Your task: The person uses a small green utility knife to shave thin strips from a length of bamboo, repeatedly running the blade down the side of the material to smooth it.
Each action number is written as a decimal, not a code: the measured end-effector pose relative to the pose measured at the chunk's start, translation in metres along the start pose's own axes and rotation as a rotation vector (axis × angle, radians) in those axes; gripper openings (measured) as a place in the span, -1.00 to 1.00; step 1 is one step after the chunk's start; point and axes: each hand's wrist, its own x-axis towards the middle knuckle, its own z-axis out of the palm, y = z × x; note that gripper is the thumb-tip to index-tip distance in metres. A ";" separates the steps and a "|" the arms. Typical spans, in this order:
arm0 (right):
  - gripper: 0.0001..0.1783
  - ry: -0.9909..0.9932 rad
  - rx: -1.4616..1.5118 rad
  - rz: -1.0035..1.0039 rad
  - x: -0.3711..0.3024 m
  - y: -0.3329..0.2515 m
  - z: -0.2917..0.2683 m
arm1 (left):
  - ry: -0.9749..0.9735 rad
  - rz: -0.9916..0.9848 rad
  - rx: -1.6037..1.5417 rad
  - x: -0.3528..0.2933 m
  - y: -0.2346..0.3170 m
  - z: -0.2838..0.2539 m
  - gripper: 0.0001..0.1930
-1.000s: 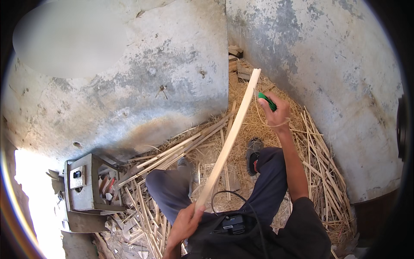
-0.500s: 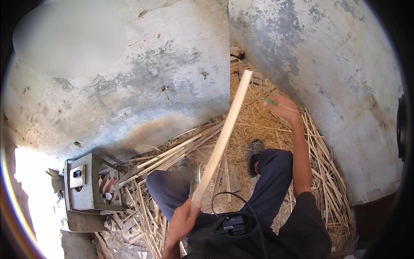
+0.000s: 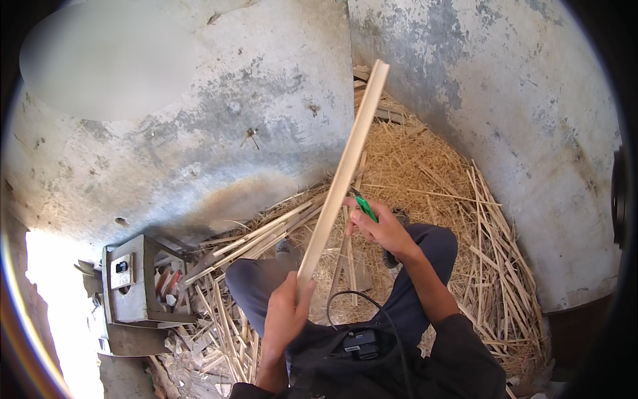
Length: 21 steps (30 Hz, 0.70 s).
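A long pale wooden strip (image 3: 340, 176), with a lengthwise groove, slants upward and away in front of me. My left hand (image 3: 286, 312) is closed round its near end, over my left thigh. Beside the strip's middle, on its right, my right hand (image 3: 384, 233) grips a green-handled knife (image 3: 366, 209). The knife's dark tip is close to the strip's edge; whether it touches the wood I cannot tell.
Fine straw-coloured shavings (image 3: 419, 156) cover the floor between two worn walls. Thin sticks (image 3: 502, 272) are heaped along the right, and more strips (image 3: 266, 229) lie at the left. A box-like stand (image 3: 128, 282) stands far left. A black cable (image 3: 382, 312) loops over my lap.
My right hand has come back toward me and left, from over the shavings to the strip's side, with the knife in it. The strip's far end has risen in view.
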 end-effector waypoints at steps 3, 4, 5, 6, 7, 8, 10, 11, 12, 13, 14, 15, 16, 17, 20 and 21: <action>-0.52 -0.008 0.120 0.048 -0.001 -0.006 0.010 | 0.042 0.094 0.000 0.004 0.004 0.003 -0.75; -0.55 -0.018 0.181 0.027 -0.001 -0.006 0.013 | 0.048 0.114 0.009 0.006 0.006 0.002 -0.76; -0.55 -0.017 0.179 0.027 -0.001 -0.007 0.015 | 0.054 0.136 0.014 0.007 0.008 0.002 -0.77; -0.58 0.001 0.229 0.020 -0.002 -0.007 0.017 | 0.054 0.137 0.012 0.009 0.009 0.002 -0.77; -0.60 0.018 0.280 0.014 -0.001 -0.008 0.020 | 0.054 0.139 0.023 0.010 0.010 0.001 -0.77; -0.60 0.018 0.279 0.015 0.000 -0.008 0.023 | 0.055 0.139 0.036 0.011 0.011 0.001 -0.77; -0.65 0.088 0.340 0.004 0.003 -0.009 0.030 | 0.058 0.168 0.041 0.015 0.011 0.001 -0.78; -0.65 0.086 0.340 0.004 0.004 -0.009 0.032 | 0.062 0.197 0.048 0.016 0.011 0.001 -0.77; -0.66 0.112 0.327 -0.001 0.006 -0.009 0.033 | 0.064 0.195 0.049 0.017 0.010 0.002 -0.77; -0.67 0.139 0.312 -0.006 0.008 -0.009 0.035 | 0.066 0.201 0.077 0.017 0.008 0.003 -0.75; -0.67 0.138 0.312 -0.006 0.009 -0.008 0.037 | 0.066 0.209 0.106 0.018 0.007 0.003 -0.71; -0.70 0.205 0.294 -0.023 0.011 -0.007 0.039 | 0.067 0.209 0.106 0.019 0.008 0.003 -0.71; -0.74 0.272 0.275 -0.040 0.012 -0.006 0.040 | 0.081 0.215 0.117 0.021 0.009 0.004 -0.62; -0.74 0.270 0.276 -0.040 0.012 -0.007 0.040 | 0.096 0.220 0.129 0.021 0.010 0.004 -0.52; -0.76 0.345 0.293 -0.106 0.014 -0.007 0.035 | 0.044 0.069 0.017 0.018 0.012 -0.004 -0.32; -0.74 0.365 0.292 -0.118 0.016 -0.001 0.028 | 0.043 0.071 0.016 0.017 0.004 -0.006 -0.32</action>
